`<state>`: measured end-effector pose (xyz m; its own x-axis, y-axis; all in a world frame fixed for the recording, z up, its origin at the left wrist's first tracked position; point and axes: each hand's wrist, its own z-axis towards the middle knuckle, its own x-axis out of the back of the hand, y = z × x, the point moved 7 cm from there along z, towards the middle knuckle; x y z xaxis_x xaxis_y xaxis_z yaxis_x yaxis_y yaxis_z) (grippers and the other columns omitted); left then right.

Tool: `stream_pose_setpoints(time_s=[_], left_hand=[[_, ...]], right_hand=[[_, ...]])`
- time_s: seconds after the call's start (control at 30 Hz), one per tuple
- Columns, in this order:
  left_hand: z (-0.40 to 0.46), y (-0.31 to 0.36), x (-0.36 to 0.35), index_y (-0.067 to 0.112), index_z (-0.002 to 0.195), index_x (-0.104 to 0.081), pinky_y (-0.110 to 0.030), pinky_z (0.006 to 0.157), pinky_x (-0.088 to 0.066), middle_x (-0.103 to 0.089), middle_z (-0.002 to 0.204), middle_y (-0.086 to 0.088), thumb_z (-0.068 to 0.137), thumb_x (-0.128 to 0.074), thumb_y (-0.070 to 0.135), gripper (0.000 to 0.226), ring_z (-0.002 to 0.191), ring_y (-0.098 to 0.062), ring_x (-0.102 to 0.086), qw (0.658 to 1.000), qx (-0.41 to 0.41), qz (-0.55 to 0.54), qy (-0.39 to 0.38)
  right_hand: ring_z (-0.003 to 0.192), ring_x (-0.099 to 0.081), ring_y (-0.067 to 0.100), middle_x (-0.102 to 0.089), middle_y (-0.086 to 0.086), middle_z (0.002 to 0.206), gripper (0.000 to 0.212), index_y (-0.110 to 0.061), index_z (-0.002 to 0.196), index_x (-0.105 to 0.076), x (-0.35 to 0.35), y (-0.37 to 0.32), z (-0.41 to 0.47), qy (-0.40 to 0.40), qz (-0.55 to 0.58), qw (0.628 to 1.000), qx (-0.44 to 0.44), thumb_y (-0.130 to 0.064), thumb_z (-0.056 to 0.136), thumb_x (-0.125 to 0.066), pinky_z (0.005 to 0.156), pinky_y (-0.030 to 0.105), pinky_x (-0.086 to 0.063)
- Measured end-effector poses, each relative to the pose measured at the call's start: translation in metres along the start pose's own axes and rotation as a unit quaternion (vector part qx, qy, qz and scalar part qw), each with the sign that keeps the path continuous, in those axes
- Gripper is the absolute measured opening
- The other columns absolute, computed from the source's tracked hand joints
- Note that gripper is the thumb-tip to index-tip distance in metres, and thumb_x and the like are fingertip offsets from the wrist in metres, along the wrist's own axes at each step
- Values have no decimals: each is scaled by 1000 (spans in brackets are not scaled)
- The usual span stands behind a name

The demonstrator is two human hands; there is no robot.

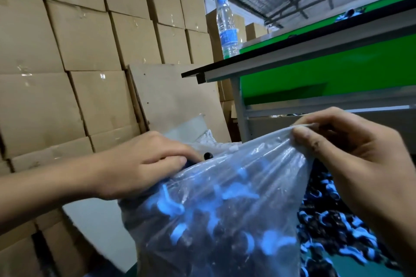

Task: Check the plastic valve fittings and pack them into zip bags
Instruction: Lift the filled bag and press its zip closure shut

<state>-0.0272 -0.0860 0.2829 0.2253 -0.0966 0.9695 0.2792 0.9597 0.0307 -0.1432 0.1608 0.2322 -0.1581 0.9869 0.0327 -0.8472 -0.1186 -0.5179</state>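
head view: the right hand (358, 164) pinches the top edge of the clear bag (225, 209) between thumb and fingers. the left hand (144, 164) has curled fingers at the bag mouth, gripping a dark fitting (207, 155), i think. more fittings (333, 231) lie near right. this looks like the packing step; next, release the fitting inside the bag.

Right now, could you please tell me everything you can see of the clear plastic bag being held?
The clear plastic bag is thin, wrinkled, glossy film, bulging with black-and-blue plastic valve fittings showing hazily through it. The right hand pinches its upper edge and pulls it taut; the left hand grips the other side near the mouth. It hangs tilted beside loose fittings.
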Motion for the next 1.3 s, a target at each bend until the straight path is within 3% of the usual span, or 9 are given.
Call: stream_pose_setpoints(time_s=[0.07, 0.13, 0.2, 0.33, 0.47, 0.57, 0.77, 0.93, 1.3], left_hand=[[-2, 6, 27, 22, 114, -79, -21, 84, -55, -79, 105, 15, 100, -45, 30, 38, 100, -5, -74, 990, -43, -7, 136], [-2, 5, 48, 19, 108, -78, -27, 78, -58, -80, 95, 5, 97, -46, 34, 38, 92, -14, -76, 966, -42, -100, 235], [6, 16, 47, 30, 113, -77, -29, 79, -57, -79, 104, 11, 96, -48, 47, 37, 100, -10, -73, 968, -17, -118, 222], [16, 36, 7, 54, 132, -59, -12, 98, -40, -52, 129, 44, 87, -39, 82, 57, 120, 19, -49, 989, 65, 62, 116], [24, 62, -18, 50, 114, -65, -33, 92, -52, -65, 110, 34, 96, -54, 59, 23, 103, 7, -58, 972, 80, 10, 221], [24, 61, -12, 44, 96, -74, -33, 86, -54, -70, 95, 31, 94, -69, 44, 6, 95, 7, -63, 949, 112, -38, 293], [23, 54, -19, 45, 96, -64, -32, 84, -54, -67, 97, 26, 98, -65, 46, 2, 97, 5, -61, 960, 141, -45, 236], [26, 57, -15, 36, 99, -63, -41, 91, -49, -63, 96, 18, 105, -58, 35, 7, 96, -6, -58, 955, 128, 18, 267], [17, 33, 5, 39, 101, -68, -39, 85, -46, -62, 94, 20, 101, -61, 40, 7, 94, -10, -58, 951, 119, 121, 259]], right_hand=[[77, -73, 21, -78, 0, 87, 11, -24, 103, -78, 5, 4, 3, 0, -11, 1000, 0, -27, 93, -77, 71, 42, -58], [79, -73, 22, -78, 0, 87, 11, -24, 104, -78, 4, 4, 2, -17, -4, 1000, -5, -27, 93, -76, 71, 44, -58], [79, -73, 21, -78, 0, 87, 8, -24, 102, -78, 3, 2, 3, -21, -3, 1000, -7, -24, 94, -76, 71, 44, -58], [76, -70, 16, -77, 0, 83, 4, -21, 98, -78, 2, 7, 3, -14, 17, 999, -26, -20, 94, -76, 69, 37, -56], [77, -69, 11, -77, 0, 83, 5, -20, 98, -78, 1, 11, 3, -22, 28, 999, -36, -16, 96, -76, 71, 35, -55], [76, -69, 8, -78, 0, 83, 6, -23, 96, -79, 4, 14, 3, -21, 37, 998, -41, -17, 96, -77, 71, 26, -54], [74, -70, 7, -79, 0, 84, 7, -23, 96, -79, 3, 16, 4, -12, 47, 998, -36, -15, 95, -78, 70, 20, -55], [75, -70, 7, -79, -1, 84, 8, -23, 96, -79, 3, 17, 4, -9, 64, 997, -43, -15, 95, -77, 71, 19, -56], [76, -70, 10, -78, 0, 84, 4, -22, 95, -79, 3, 25, 2, 22, 65, 996, -61, -17, 95, -79, 70, 21, -56]])
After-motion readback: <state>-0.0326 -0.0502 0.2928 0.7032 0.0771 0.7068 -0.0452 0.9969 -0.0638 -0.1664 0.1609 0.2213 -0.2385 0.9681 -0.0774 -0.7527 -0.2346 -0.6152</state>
